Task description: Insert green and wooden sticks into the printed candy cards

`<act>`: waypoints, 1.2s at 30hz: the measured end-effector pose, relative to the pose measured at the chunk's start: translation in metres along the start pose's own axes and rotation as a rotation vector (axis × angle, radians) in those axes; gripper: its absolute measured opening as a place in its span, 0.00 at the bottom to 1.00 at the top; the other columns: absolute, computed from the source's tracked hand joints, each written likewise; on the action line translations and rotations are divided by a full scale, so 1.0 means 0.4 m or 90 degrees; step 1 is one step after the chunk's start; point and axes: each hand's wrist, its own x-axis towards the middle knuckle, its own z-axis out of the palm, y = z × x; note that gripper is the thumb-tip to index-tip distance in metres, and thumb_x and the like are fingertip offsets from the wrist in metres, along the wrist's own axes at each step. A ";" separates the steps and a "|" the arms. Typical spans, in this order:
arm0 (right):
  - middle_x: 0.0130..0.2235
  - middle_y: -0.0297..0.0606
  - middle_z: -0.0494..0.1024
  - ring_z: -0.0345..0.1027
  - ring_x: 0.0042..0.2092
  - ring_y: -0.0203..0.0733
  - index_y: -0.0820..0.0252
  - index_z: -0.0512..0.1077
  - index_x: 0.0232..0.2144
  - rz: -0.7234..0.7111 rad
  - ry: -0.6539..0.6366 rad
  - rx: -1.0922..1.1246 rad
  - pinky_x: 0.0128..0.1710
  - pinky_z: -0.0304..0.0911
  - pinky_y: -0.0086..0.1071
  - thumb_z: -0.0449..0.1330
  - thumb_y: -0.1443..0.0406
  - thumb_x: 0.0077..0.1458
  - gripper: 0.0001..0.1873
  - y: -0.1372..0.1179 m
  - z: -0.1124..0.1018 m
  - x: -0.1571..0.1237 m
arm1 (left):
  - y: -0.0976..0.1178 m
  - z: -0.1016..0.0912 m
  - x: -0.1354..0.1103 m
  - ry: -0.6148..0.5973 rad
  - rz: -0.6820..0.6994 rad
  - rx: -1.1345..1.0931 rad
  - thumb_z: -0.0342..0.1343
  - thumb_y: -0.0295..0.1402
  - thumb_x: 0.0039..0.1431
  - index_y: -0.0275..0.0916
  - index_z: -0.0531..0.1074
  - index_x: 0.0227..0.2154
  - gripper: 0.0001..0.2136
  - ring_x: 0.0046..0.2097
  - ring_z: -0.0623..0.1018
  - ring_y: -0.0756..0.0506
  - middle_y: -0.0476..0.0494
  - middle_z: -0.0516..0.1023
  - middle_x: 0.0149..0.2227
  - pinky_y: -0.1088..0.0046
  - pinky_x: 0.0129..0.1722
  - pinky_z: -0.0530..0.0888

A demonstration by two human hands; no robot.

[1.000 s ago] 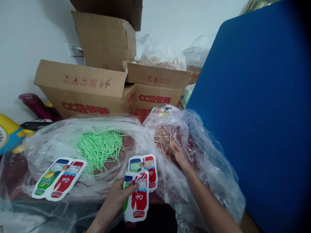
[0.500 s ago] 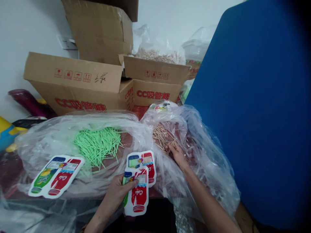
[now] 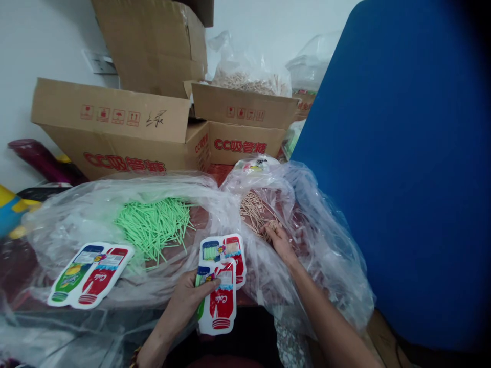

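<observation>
My left hand grips a bottle-shaped red and green packet by its left side, thumb on its face. A second filled packet lies just beyond it. My right hand reaches into a clear plastic bag, its fingers closed among the tan sticks. A heap of green sticks lies in another clear bag to the left. A further packet rests flat at the left.
Cardboard boxes with red lettering stand stacked at the back, a bag of tan sticks on one. A large blue panel fills the right side. A dark red bottle and a yellow toy lie far left.
My head has shifted a little, so everything sits slightly lower and leftward. My right hand has worked its fingers among the tan sticks. My left hand keeps hold of the packet.
</observation>
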 end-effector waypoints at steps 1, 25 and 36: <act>0.34 0.35 0.77 0.67 0.38 0.43 0.56 0.70 0.34 -0.001 0.001 0.000 0.46 0.59 0.37 0.55 0.51 0.56 0.15 0.000 0.001 -0.001 | -0.001 -0.001 -0.001 0.001 -0.002 -0.001 0.68 0.36 0.45 0.34 0.77 0.28 0.11 0.25 0.77 0.47 0.45 0.82 0.26 0.75 0.27 0.72; 0.32 0.30 0.78 0.74 0.44 0.42 0.52 0.71 0.34 0.056 -0.027 0.626 0.57 0.60 0.44 0.63 0.62 0.53 0.05 -0.336 0.136 -0.130 | 0.073 0.069 0.022 -0.164 0.016 -0.047 0.67 0.33 0.47 0.33 0.79 0.31 0.10 0.29 0.78 0.46 0.41 0.82 0.31 0.73 0.32 0.73; 0.33 0.34 0.80 0.75 0.44 0.45 0.54 0.69 0.36 0.103 -0.043 0.570 0.54 0.62 0.44 0.62 0.58 0.53 0.09 -0.373 0.217 -0.184 | 0.073 0.061 0.020 -0.185 0.033 -0.083 0.66 0.30 0.47 0.33 0.79 0.31 0.07 0.28 0.76 0.50 0.44 0.81 0.29 0.76 0.32 0.72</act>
